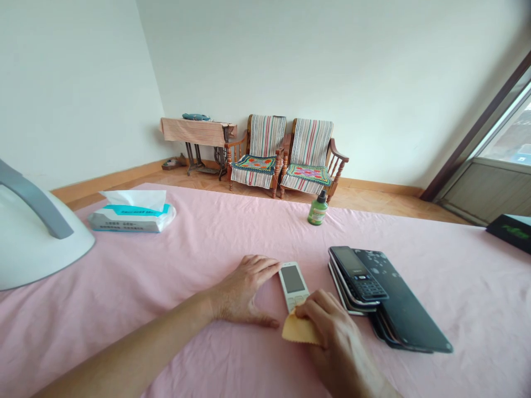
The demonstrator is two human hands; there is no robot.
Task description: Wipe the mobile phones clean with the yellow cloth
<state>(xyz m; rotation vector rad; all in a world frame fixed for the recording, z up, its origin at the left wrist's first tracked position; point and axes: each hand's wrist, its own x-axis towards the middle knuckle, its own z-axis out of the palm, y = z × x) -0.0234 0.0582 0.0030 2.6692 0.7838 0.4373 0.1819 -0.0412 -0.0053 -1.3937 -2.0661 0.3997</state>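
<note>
Your right hand [329,320] pinches a folded yellow cloth [299,331] between thumb and fingers, right at the lower end of the white phone [292,279], over its keypad. Your left hand [238,290] is spread on the other side, palm down: the fingertips reach the upper left edge of the phone, while the thumb points towards its lower end and stays clear of it. The phone itself lies screen up on the pink cloth [207,243], between your two hands and tilted slightly.

Just beyond your right hand you have a stack of handsets, with a black keypad phone [359,273] on top; it overlaps the edge of a large dark device [415,307], which has pale marks near its far end. Farther off, a green spray bottle [317,211] stands upright. To your left sit a tissue pack [128,216] — one tissue pulled up — and a white appliance [33,243] with a grey handle. Two wooden chairs [265,141] draped in striped covers stand by the wall.
</note>
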